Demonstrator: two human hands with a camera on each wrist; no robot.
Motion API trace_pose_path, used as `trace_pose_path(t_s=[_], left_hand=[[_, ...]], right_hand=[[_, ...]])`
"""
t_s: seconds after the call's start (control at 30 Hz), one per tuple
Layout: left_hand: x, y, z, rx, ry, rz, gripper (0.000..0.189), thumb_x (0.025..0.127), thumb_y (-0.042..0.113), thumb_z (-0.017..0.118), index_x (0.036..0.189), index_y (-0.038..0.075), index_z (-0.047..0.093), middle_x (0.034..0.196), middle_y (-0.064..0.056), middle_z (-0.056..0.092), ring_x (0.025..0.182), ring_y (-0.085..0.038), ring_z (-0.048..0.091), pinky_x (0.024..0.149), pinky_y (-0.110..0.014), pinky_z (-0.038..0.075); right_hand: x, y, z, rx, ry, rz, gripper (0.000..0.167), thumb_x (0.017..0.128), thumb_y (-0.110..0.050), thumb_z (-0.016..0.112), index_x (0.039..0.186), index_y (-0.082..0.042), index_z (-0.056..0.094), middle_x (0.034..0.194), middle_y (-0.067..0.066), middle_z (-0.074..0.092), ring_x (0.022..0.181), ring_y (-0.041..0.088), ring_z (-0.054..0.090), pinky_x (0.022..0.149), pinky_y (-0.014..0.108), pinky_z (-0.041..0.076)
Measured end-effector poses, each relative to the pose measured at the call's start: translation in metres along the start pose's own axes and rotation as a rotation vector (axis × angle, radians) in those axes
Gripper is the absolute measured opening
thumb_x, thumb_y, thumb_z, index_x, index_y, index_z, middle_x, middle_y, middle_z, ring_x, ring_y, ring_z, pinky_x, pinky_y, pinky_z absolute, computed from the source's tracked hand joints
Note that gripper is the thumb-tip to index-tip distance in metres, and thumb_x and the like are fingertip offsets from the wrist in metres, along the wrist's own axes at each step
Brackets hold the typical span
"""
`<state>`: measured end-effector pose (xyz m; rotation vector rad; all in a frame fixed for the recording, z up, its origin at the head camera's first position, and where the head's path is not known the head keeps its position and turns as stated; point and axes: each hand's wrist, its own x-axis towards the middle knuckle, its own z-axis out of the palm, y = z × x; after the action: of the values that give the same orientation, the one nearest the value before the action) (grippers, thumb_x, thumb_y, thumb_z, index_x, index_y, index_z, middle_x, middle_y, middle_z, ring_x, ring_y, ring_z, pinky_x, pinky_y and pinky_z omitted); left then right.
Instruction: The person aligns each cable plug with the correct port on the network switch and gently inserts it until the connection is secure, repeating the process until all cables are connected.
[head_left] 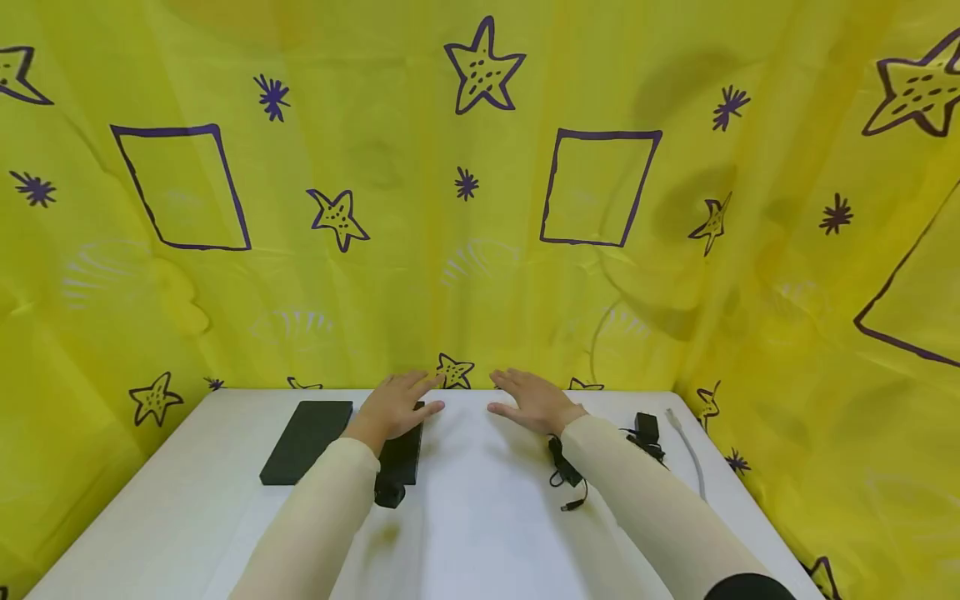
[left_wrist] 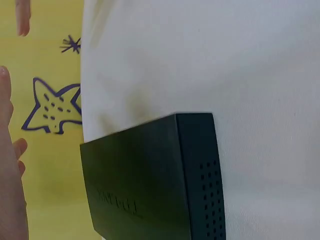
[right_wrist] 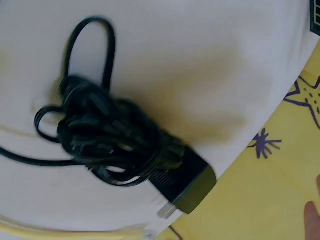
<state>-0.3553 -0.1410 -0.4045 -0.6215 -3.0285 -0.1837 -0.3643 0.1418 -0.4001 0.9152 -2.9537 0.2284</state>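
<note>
Pale sleeves (head_left: 300, 525) occupy the foreground of the head view, rising from its lower edge, with an unidentified black rounded item (head_left: 750, 587) at lower right. Left hand (head_left: 393, 408) and right hand (head_left: 534, 400) are well apart near mid-frame, fingers extended, both empty, toward the far edge of a white table (head_left: 465, 533) backed by a yellow sheet (head_left: 405, 308) printed with dark stars. Left wrist view records what the head view does not: illegible lettering on the broad face of the right-hand dark box (head_left: 402, 457) and rows of small holes in its end; the left hand, at that frame's left edge, shows apart from the box. Right wrist view discloses metal prongs on a black adapter (right_wrist: 192, 180), a tangled cord (right_wrist: 115, 135) bundled against it, and a pale cable (right_wrist: 75, 234) at lower left. As to position in the head view, the right-hand dark box lies partly hidden by the left hand and sleeve, the left-hand dark box (head_left: 303, 442) just left of them; a black corded unit (head_left: 566, 467) lies just below the right hand, partly covered by the sleeve, and the adapter and pale cable lie right of that forearm
</note>
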Motion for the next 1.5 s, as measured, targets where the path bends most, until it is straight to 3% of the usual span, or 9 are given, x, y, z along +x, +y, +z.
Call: trace_pose_path(t_s=[0.3,0.57,0.8,1.1,1.37,1.5], left_hand=[[-0.018,-0.028,-0.004,-0.090,0.010,-0.063,0.061,0.102,0.055,0.037,0.156,0.027,0.030,0.156,-0.015,0.036,0.142,-0.040,0.033,0.118,-0.059,0.023],[-0.031,-0.048,0.003,-0.189,0.031,-0.150,0.072,0.098,0.067,0.027,0.157,0.025,0.027,0.157,-0.018,0.034,0.143,-0.042,0.030,0.114,-0.065,0.026],[-0.041,-0.055,0.003,-0.307,0.071,-0.189,0.062,0.105,0.051,0.033,0.158,0.021,0.022,0.157,-0.022,0.031,0.143,-0.044,0.027,0.114,-0.066,0.024],[-0.044,-0.064,0.012,-0.475,0.147,-0.238,0.060,0.107,0.040,0.038,0.157,0.012,0.022,0.146,-0.023,0.046,0.132,-0.044,0.044,0.109,-0.064,0.033],[-0.044,-0.068,0.021,-0.599,0.250,-0.292,0.054,0.107,0.034,0.040,0.152,0.005,0.033,0.138,-0.025,0.053,0.123,-0.045,0.054,0.104,-0.058,0.042],[-0.045,-0.066,0.021,-0.622,0.253,-0.322,0.051,0.106,0.030,0.045,0.148,0.001,0.040,0.136,-0.026,0.056,0.122,-0.044,0.054,0.102,-0.056,0.045]], right_hand=[[0.007,-0.020,-0.002,0.070,-0.015,0.040,0.070,0.101,-0.056,0.038,0.155,-0.013,0.031,0.158,0.008,0.035,0.144,0.030,0.034,0.119,0.048,0.027],[0.014,-0.036,0.009,0.174,-0.003,0.058,0.070,0.101,-0.061,0.034,0.154,-0.016,0.035,0.156,0.008,0.038,0.145,0.029,0.033,0.119,0.049,0.026],[0.019,-0.056,0.015,0.307,-0.020,0.076,0.070,0.100,-0.061,0.035,0.155,-0.017,0.033,0.158,0.008,0.036,0.147,0.029,0.029,0.121,0.049,0.022],[0.023,-0.074,0.027,0.494,0.027,0.050,0.059,0.104,-0.041,0.045,0.152,-0.009,0.035,0.151,0.012,0.044,0.128,0.031,0.053,0.111,0.049,0.039],[0.024,-0.086,0.043,0.672,0.045,0.100,0.058,0.105,-0.043,0.041,0.151,-0.008,0.037,0.138,0.014,0.055,0.124,0.033,0.054,0.108,0.050,0.042],[0.025,-0.093,0.052,0.755,0.046,0.120,0.057,0.106,-0.041,0.041,0.150,-0.006,0.038,0.135,0.017,0.056,0.114,0.033,0.060,0.101,0.049,0.049]])
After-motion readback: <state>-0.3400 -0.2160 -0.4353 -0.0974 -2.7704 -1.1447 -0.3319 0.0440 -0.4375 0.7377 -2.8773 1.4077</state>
